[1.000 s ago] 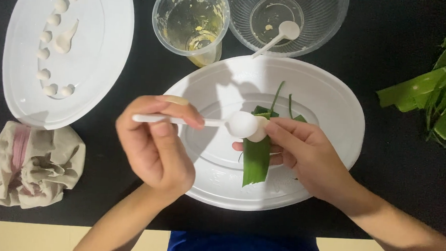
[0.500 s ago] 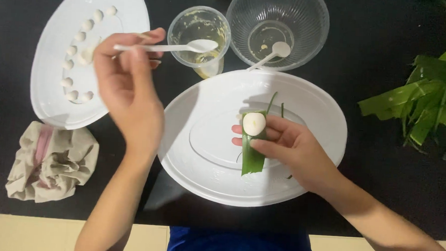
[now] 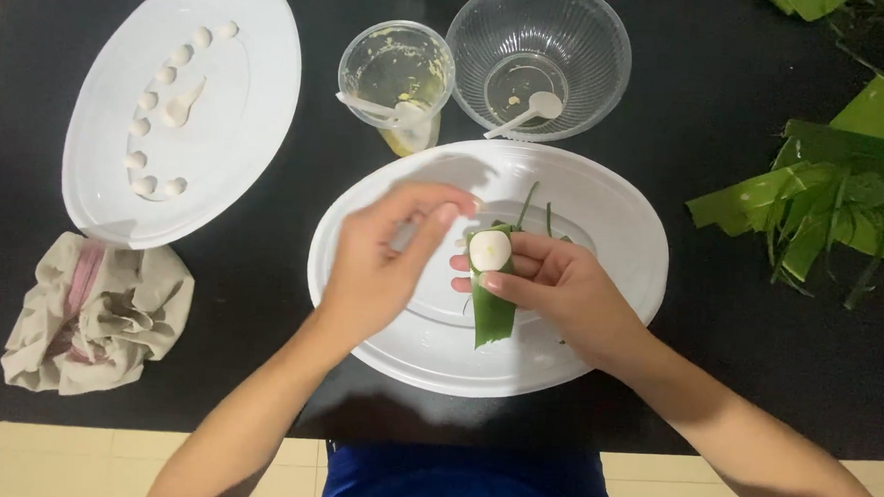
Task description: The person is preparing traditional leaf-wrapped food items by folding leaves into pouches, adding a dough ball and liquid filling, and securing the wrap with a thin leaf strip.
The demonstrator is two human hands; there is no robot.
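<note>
White dough ball sits on green leaf strip, cradled in right hand over oval white plate. Right grip clamped on leaf strip. Left hand just beside ball, fingers loosely apart, empty. Risk: ball rolling off if leaf tilts or left fingertips nudge it sideways.

Nothing in front of me is a package, a label, a sign or a screen.
</note>
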